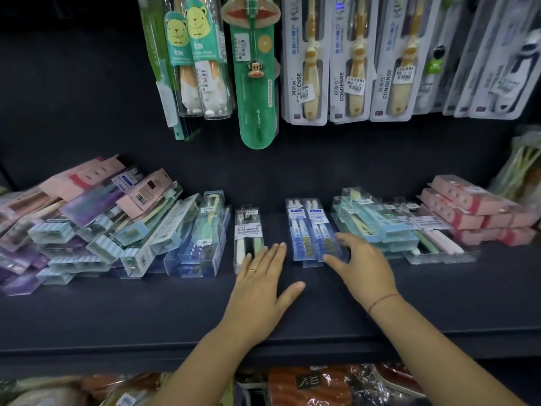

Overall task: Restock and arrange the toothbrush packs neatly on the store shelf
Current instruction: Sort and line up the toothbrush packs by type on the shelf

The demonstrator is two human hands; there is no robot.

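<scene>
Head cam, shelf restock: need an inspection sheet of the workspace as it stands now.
Surface: dark shelf, packs lying along its back part.
Job's things: SOFT TOOTHBRUSH pack and blue packs lie straight at centre, a gap between them; teal stack, slightly askew, and pink boxes at right.
Clutter: left pile, packs crossed and tilted over one another.
Grippers: left hand flat, fingertips on the SOFT TOOTHBRUSH pack's near end; right hand, fingers spread, touches the blue packs' near right corner.
Cables: nothing seen.
Surroundings: hanging packs above; wrapped goods on the shelf below.
</scene>
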